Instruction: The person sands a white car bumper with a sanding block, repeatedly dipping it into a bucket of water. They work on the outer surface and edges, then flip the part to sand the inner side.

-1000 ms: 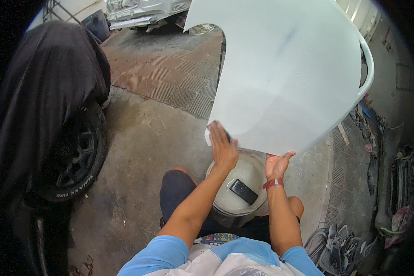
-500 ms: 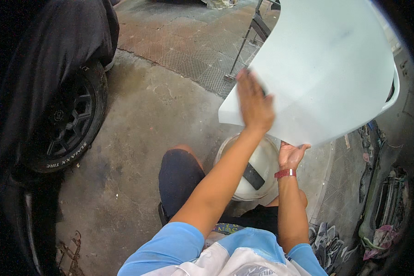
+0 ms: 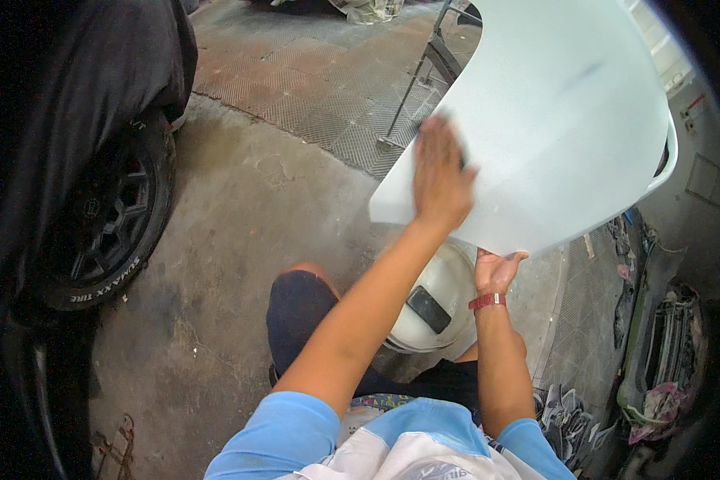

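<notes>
A large white curved car body panel (image 3: 552,136) slants across the upper right. My left hand (image 3: 442,180) lies flat on its left part, fingers pointing away and smeared by motion. Dark edges of a thin pad (image 3: 462,152) show beneath the fingers; its kind is mostly hidden. My right hand (image 3: 496,272), with a red band on the wrist, grips the panel's lower edge, fingers tucked underneath and thumb outside. Below the panel, between my legs, stands a round whitish bucket (image 3: 456,276). A black rectangular block (image 3: 428,310) lies in it.
A black metal stand (image 3: 436,60) is behind the panel. At the left is a car wheel (image 3: 112,216) under a black cover (image 3: 104,64). Car parts (image 3: 668,352) lie at the lower right, beside a pile of scraps (image 3: 572,424). Floor tiles (image 3: 296,88) extend behind.
My left hand stays on the panel, blurred with a rubbing motion. The black block has shifted in the bucket. The whole view has swung slightly; my right hand keeps its hold.
</notes>
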{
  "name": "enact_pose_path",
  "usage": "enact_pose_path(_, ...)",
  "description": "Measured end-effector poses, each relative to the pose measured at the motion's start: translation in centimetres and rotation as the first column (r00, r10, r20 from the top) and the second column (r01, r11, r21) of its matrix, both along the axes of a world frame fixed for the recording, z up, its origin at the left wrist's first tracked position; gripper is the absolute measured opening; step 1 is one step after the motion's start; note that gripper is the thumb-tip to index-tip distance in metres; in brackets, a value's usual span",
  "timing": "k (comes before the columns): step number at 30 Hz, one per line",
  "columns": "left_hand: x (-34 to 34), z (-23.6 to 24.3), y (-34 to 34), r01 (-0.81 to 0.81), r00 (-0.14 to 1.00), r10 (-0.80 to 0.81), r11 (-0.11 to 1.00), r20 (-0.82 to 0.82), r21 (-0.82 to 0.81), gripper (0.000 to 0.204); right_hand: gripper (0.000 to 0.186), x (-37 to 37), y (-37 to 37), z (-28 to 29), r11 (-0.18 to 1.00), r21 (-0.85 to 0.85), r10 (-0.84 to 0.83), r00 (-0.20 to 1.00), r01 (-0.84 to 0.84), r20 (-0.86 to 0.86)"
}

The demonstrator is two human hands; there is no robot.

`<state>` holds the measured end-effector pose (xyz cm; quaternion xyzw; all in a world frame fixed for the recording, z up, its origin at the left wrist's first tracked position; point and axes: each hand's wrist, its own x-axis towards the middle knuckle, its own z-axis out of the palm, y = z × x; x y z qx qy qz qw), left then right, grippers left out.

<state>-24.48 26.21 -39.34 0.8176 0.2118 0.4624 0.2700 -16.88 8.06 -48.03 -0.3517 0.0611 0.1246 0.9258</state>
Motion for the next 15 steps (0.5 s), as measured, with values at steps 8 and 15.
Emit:
enact_pose_path(8,5.6,-1.0,-2.9,-0.225,0.937,0.3,0.911,0.18,-0.346,0.089,0.08,-0.1,0.1,-0.5,1.0,-0.023,0.022,0.997,-0.02,0.073)
enact_pose_path(15,2.6,-5.8,-2.5,-0.046,0.997,0.058,0.974,0.048,-0.221,0.1,0.082,-0.2,0.6,-0.1,0.995,-0.09,0.043,0.996,-0.035,0.081)
